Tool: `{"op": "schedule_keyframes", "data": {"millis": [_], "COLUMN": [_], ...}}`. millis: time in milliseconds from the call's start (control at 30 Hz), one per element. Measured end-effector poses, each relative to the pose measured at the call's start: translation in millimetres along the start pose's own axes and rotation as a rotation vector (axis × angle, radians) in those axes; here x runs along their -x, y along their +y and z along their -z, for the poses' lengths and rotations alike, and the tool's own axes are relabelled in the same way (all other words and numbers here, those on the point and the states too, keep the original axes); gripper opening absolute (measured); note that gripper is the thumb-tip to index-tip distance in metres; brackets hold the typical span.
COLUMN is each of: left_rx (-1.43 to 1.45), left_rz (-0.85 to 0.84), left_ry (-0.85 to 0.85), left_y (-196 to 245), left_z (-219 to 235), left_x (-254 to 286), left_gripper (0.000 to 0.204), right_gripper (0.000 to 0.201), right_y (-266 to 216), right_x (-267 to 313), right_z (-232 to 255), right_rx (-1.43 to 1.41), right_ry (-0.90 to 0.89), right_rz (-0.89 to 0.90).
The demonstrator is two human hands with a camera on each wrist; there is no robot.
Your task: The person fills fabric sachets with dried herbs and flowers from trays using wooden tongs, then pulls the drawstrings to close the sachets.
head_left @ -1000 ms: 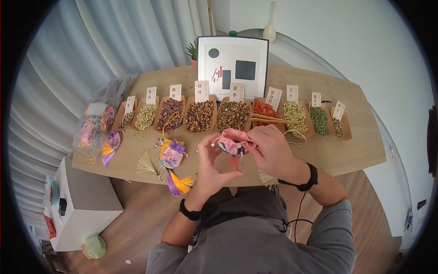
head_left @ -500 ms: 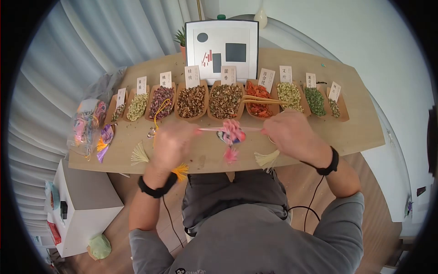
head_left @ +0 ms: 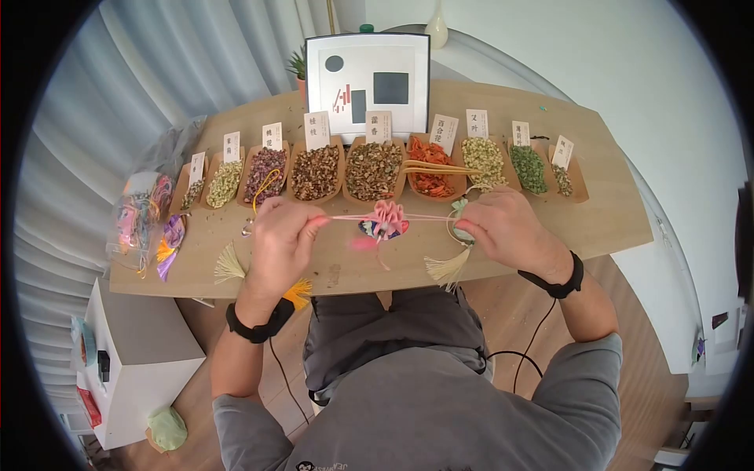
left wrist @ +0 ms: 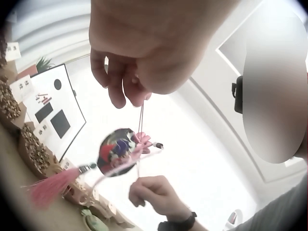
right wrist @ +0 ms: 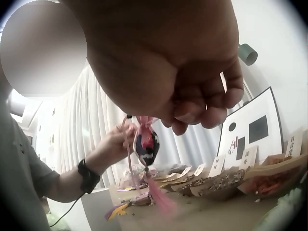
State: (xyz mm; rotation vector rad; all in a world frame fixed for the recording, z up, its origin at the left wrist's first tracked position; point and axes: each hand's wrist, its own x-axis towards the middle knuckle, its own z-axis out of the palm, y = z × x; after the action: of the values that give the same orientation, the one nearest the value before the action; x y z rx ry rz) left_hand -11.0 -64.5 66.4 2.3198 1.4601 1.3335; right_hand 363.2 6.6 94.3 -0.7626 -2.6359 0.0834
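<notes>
A small pink and dark patterned pouch [head_left: 384,222] hangs between the two hands, its pink mouth gathered into ruffles. The left hand [head_left: 284,235] pinches the pink cord on one side and the right hand [head_left: 506,231] pinches it on the other, so the cord is stretched nearly level. In the left wrist view, the pouch [left wrist: 118,151] has a pink tassel [left wrist: 55,186] below it, and the cord runs up to the curled fingers [left wrist: 115,84]. The right wrist view shows the pouch [right wrist: 146,144] hanging beyond the right hand [right wrist: 159,62].
Several labelled trays of dried herbs, one tray [head_left: 374,169] in the middle, line the table [head_left: 377,271]. Wooden tongs [head_left: 440,169] lie across trays. A plastic bag of pouches [head_left: 141,212] is at the left. A green pouch [head_left: 460,220] with a cream tassel [head_left: 448,268] lies by the right hand.
The hands have moved from close around the pouch to wide apart, pulling the cord out to both sides. The pouch mouth, open earlier, is now gathered closed.
</notes>
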Motion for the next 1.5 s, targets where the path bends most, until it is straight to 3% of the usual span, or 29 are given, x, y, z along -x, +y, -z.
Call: {"op": "schedule_keyframes", "data": {"millis": [33, 67, 133, 167, 233, 267, 333, 367, 467, 533, 600, 633, 700, 733, 767, 833, 867, 900, 967, 1100, 1167, 1200, 1267, 1400, 1500], "left_rx": [-0.199, -0.190, -0.069, -0.066, 0.363, 0.303, 0.328, 0.353, 0.387, 0.397, 0.662, 0.662, 1.252, 1.288, 1.293, 1.317, 1.130, 1.144, 0.886, 0.690, 0.487, 0.485, 0.172, 0.094, -0.003], "left_rz": [-0.264, -0.271, -0.055, -0.058, 0.307, 0.127, 0.054, -0.019, -0.010, -0.015, 0.094, 0.104, 0.372, 0.404, 0.411, 0.740, 0.765, 0.771, 0.608, 0.514, 0.225, 0.229, 0.054, 0.041, 0.073], "left_ry": [0.006, 0.001, 0.006, 0.006, 0.044, -0.026, -0.042, -0.057, -0.084, -0.078, 0.118, 0.120, -0.149, -0.345, -0.335, -0.666, -0.767, -0.760, -0.585, -0.627, -0.579, -0.578, -0.668, -0.605, -0.614], "left_y": [-1.7, 0.3, 9.2, 22.0, 54.8, 62.1, 75.5, 81.8, 82.4, 75.7, 69.1, 70.3, 73.5, 65.7, 62.4, 57.9, 53.1, 51.8, 56.5, 50.9, 50.1, 47.9, 43.8, 38.1, 42.6], "left_z": [-1.6, -5.4, -12.1, -17.4, -26.4, -22.9, -30.8, -34.9, -38.8, -50.2, -67.3, -76.6, -94.2, -96.2, -103.5, -121.4, -127.1, -133.9, -140.0, -129.4, -124.8, -124.0, -121.8, -125.1, -119.4], "left_x": [-1.4, -0.4, 7.2, 6.9, 4.6, -5.4, -16.2, -20.8, -16.5, -8.9, 2.5, 9.7, 24.6, 31.7, 38.0, 47.8, 50.6, 53.9, 45.9, 25.0, 16.8, 15.4, 14.5, 21.6, 22.2], "left_gripper": [0.010, 0.010, 0.005, 0.005, 0.005, 0.004, 0.002, 0.002, 0.006, 0.014, 0.052, 0.052, 0.083, 0.084, 0.084, 0.072, 0.049, 0.049, 0.026, 0.021, 0.019, 0.019, 0.016, 0.016, 0.027], "right_gripper": [0.016, 0.016, 0.010, 0.010, 0.025, 0.025, 0.042, 0.042, 0.044, 0.042, 0.039, 0.036, 0.033, 0.031, 0.031, 0.028, 0.027, 0.027, 0.024, 0.021, 0.021, 0.021, 0.029, 0.035, 0.043], "right_y": [1.2, 3.1, 5.9, 3.8, -9.3, -21.7, -50.3, -56.0, -64.9, -69.3, -69.5, -68.7, -60.1, -54.4, -48.4, -36.4, -32.5, -26.6, -13.4, 14.6, 23.0, 25.6, 22.4, 25.9, 17.6], "right_x": [5.0, 9.6, 13.6, 12.2, 6.6, 0.0, -14.9, -18.0, -19.5, -17.3, -11.4, -8.6, -4.4, -2.6, -1.0, 3.8, 9.1, 15.5, 28.2, 39.9, 35.1, 31.7, 13.9, -3.9, -4.6], "right_z": [-0.7, -3.9, -12.4, -14.1, -22.0, -24.1, -27.1, -33.3, -48.3, -50.9, -45.2, -42.9, -41.1, -39.3, -36.6, -30.5, -29.6, -27.1, -21.8, -29.4, -37.5, -40.9, -46.3, -75.7, -76.6], "right_rx": [0.008, 0.011, 0.045, 0.048, 0.084, 0.085, -0.218, -0.214, -0.390, -0.408, -0.435, -0.463, -0.468, -0.463, -0.466, -0.567, -0.601, -0.599, -0.623, -0.708, -0.732, -0.736, -0.642, -0.574, -0.361], "right_ry": [-0.033, -0.031, -0.210, -0.210, 0.072, 0.071, 0.307, 0.312, 0.187, 0.136, 0.118, 0.097, 0.137, 0.187, 0.175, 0.219, 0.227, 0.211, 0.131, 0.104, 0.033, 0.032, -0.101, -0.166, -0.081], "right_rz": [0.004, -0.007, -0.091, -0.094, 0.011, 0.010, 0.029, 0.020, -0.004, -0.019, -0.030, -0.032, -0.051, -0.073, -0.070, -0.190, -0.246, -0.247, -0.398, -0.554, -0.603, -0.601, -0.612, -0.562, -0.470]}}
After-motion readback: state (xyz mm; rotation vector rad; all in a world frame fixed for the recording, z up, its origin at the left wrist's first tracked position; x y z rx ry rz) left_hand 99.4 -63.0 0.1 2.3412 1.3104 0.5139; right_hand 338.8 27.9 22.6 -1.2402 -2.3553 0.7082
